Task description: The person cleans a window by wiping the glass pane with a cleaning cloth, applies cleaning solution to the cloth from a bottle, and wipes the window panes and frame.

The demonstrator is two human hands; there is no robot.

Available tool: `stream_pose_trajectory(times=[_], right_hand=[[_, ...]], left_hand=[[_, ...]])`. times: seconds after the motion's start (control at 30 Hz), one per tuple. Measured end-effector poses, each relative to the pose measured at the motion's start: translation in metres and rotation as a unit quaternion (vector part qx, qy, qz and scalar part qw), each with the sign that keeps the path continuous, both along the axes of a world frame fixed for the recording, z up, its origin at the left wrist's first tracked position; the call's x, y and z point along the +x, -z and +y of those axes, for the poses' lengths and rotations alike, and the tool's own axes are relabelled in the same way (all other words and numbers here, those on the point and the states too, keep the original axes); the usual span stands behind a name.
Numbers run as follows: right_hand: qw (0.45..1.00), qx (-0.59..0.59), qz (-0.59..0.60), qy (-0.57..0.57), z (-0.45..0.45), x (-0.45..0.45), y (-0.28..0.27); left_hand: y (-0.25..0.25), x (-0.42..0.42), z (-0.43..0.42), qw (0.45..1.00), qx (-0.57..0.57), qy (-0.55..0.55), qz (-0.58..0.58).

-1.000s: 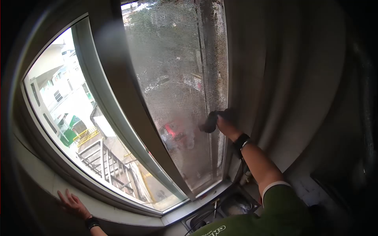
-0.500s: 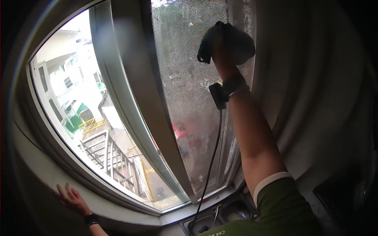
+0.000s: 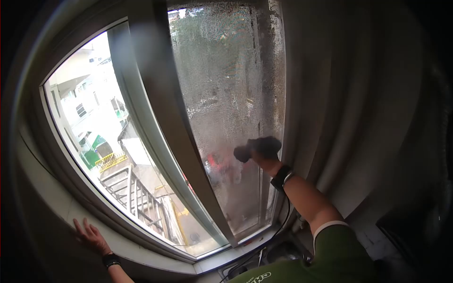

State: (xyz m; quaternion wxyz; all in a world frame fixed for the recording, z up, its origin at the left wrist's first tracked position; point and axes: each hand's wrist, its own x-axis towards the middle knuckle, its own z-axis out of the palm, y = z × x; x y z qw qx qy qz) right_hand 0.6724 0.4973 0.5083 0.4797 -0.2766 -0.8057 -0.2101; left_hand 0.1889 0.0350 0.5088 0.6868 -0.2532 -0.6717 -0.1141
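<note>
My right hand [image 3: 265, 162] presses a dark cloth [image 3: 263, 145] against the wet, streaked window pane [image 3: 222, 85], low on its right side. The cloth is bunched, and it hides most of my fingers. Around that wrist is a black band [image 3: 282, 176] with a cable running down from it. At lower left, my left hand [image 3: 93, 238] rests with fingers spread on the pale ledge [image 3: 61, 203] beside the window. It holds nothing.
Left of the wet pane, past a dark vertical frame [image 3: 163, 108], a clear opening shows buildings and metal stairs [image 3: 132, 193] outside. Below is the sill [image 3: 219, 258], with a sink [image 3: 283, 250] underneath. A dark wall [image 3: 349, 94] closes off the right.
My right hand has wiped downward with the cloth, from near the top of the pane to its lower part. My left hand stays on the ledge. The view has shifted slightly.
</note>
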Motion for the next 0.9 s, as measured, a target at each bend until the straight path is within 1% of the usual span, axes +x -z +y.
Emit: stream_pose_trajectory(times=[0.03, 0.1, 0.17, 0.23, 0.27, 0.37, 0.4, 0.43, 0.47, 0.5, 0.57, 0.6, 0.7, 0.77, 0.83, 0.9], right_hand=[[1.000, -0.011, 0.013, -0.024, 0.002, 0.002, 0.006], [0.991, -0.086, 0.096, -0.040, 0.000, -0.005, -0.026], [0.985, 0.009, 0.170, -0.027, -0.004, -0.005, -0.088], [0.947, 0.175, 0.267, 0.023, 0.015, -0.015, -0.150], [0.924, 0.069, 0.341, -0.157, 0.018, -0.015, -0.189], [0.933, 0.127, 0.312, -0.129, 0.023, -0.019, -0.302], [0.931, 0.174, 0.311, -0.084, 0.022, -0.027, -0.328], [0.914, 0.253, 0.317, 0.003, 0.015, -0.040, -0.340], [0.885, 0.323, 0.327, 0.077, 0.009, -0.050, -0.350], [0.879, 0.318, 0.348, 0.075, 0.010, -0.063, -0.355], [0.886, 0.210, 0.412, -0.028, 0.013, -0.085, -0.357], [0.907, 0.170, 0.372, -0.103, -0.003, -0.081, -0.356], [0.904, 0.178, 0.340, -0.187, -0.004, -0.115, -0.356], [0.909, 0.321, 0.236, -0.122, -0.006, -0.155, -0.356], [0.843, 0.407, 0.311, -0.166, -0.029, -0.189, -0.356], [0.843, 0.405, 0.293, -0.198, -0.021, -0.187, -0.361]], left_hand=[[0.001, -0.003, 0.000, 1.000, 0.004, -0.005, -0.002], [0.004, -0.007, -0.001, 1.000, 0.008, -0.014, -0.006], [0.008, -0.013, -0.001, 1.000, 0.009, -0.016, -0.015], [0.012, -0.018, -0.001, 1.000, 0.008, -0.011, -0.027], [0.014, -0.019, -0.001, 0.999, 0.008, -0.008, -0.033], [0.009, -0.010, -0.001, 0.999, 0.008, 0.002, -0.037], [0.008, -0.006, -0.001, 0.999, 0.006, 0.003, -0.040], [0.007, -0.004, 0.000, 0.999, 0.006, 0.003, -0.042], [0.005, -0.002, 0.000, 0.999, 0.006, 0.004, -0.043], [0.005, 0.000, 0.002, 0.999, 0.007, 0.003, -0.044], [0.006, 0.004, 0.000, 0.999, 0.008, -0.001, -0.049], [0.005, 0.007, 0.001, 0.999, 0.010, 0.001, -0.052], [0.006, 0.005, 0.001, 0.998, 0.007, 0.001, -0.054], [0.006, 0.001, -0.001, 0.999, 0.002, -0.001, -0.050], [0.006, 0.001, -0.001, 0.999, -0.003, -0.001, -0.048], [0.005, 0.004, 0.000, 0.999, -0.005, 0.003, -0.049]])
